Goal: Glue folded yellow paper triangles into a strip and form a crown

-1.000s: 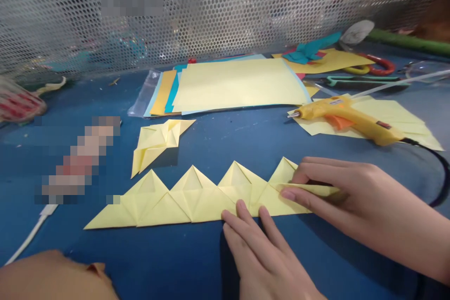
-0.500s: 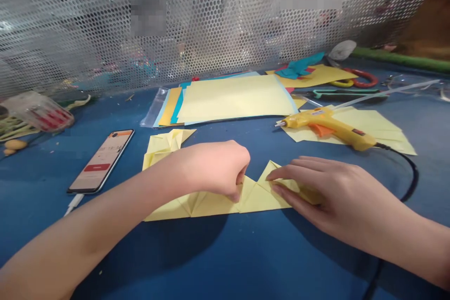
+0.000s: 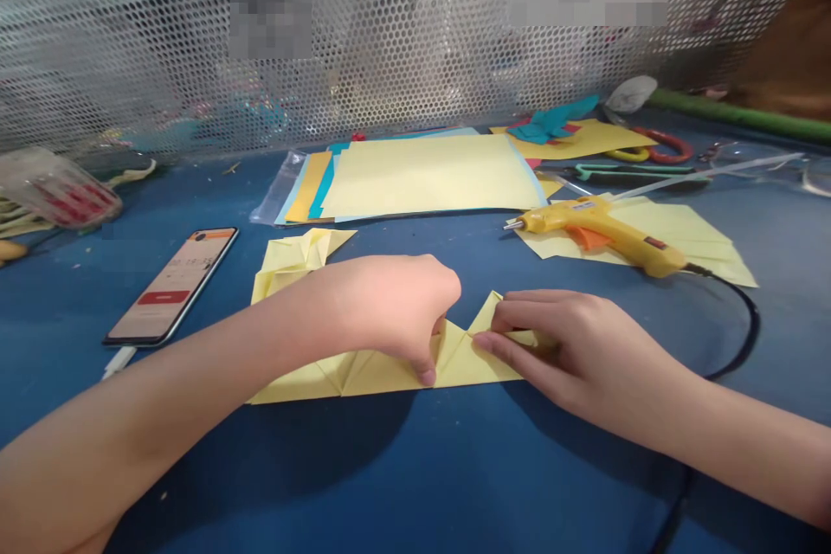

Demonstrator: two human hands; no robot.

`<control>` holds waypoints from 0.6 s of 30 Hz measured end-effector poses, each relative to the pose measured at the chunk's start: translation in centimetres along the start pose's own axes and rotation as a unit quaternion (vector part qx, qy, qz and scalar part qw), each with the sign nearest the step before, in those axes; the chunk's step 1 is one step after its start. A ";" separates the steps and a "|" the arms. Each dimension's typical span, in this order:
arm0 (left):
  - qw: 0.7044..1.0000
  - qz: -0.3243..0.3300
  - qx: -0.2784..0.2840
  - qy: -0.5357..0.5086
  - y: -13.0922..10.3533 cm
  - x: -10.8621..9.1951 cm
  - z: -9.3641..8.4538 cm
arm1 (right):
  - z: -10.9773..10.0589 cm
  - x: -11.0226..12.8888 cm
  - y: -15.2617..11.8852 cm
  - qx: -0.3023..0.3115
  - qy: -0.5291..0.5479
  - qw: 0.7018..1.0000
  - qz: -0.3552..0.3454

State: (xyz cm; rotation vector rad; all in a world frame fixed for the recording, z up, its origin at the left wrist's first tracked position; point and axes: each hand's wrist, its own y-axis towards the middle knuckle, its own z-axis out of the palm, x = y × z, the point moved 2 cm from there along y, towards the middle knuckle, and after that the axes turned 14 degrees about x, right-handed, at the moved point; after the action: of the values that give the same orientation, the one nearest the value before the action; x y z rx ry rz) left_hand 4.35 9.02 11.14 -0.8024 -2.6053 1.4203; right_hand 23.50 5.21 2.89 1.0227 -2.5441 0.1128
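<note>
A strip of folded yellow paper (image 3: 383, 372) with triangular points lies on the blue table in front of me. My left hand (image 3: 406, 312) is curled over its middle, the thumb tip pressing on the paper close to the lower edge and the other fingers hidden behind the hand. At the strip's right end, my right hand (image 3: 571, 338) pinches a folded flap between thumb and fingers. One pointed tip sticks up just beyond those fingers. My left forearm covers part of the strip, and its far left end bends away toward the back.
Behind the strip lies a stack of coloured sheets (image 3: 428, 177). A yellow glue gun (image 3: 603, 229) rests on pale yellow paper (image 3: 701, 234), its black cord running down the right. Scissors (image 3: 668, 147) lie farther back. A phone (image 3: 175, 286) and clear container (image 3: 58, 190) are left, before a perforated metal screen (image 3: 402, 61).
My right thumb has slid left along the paper, and the fingers have drawn in closer to the thumb. My left thumb has moved slightly down toward the paper's lower edge.
</note>
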 end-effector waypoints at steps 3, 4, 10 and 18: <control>1.000 -0.001 0.002 0.002 0.1 -0.2 0.0 | 0.5 -0.3 0.0 -0.002 0.036 0.999 0.032; 1.000 0.000 0.001 0.002 0.1 -0.1 0.0 | 0.6 -0.3 0.1 0.001 0.042 0.998 0.039; 1.000 0.001 -0.009 0.011 0.5 0.1 0.2 | 0.6 -0.3 0.2 -0.010 0.057 0.997 0.056; 1.000 0.012 -0.014 0.008 -0.2 -0.2 0.2 | 0.6 -0.4 0.1 -0.007 0.039 0.997 0.068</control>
State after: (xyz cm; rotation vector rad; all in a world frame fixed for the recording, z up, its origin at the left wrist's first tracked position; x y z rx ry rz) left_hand 4.38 8.67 11.19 -0.8485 -2.6185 1.3808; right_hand 23.48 5.41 2.19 0.8223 -2.5373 0.1680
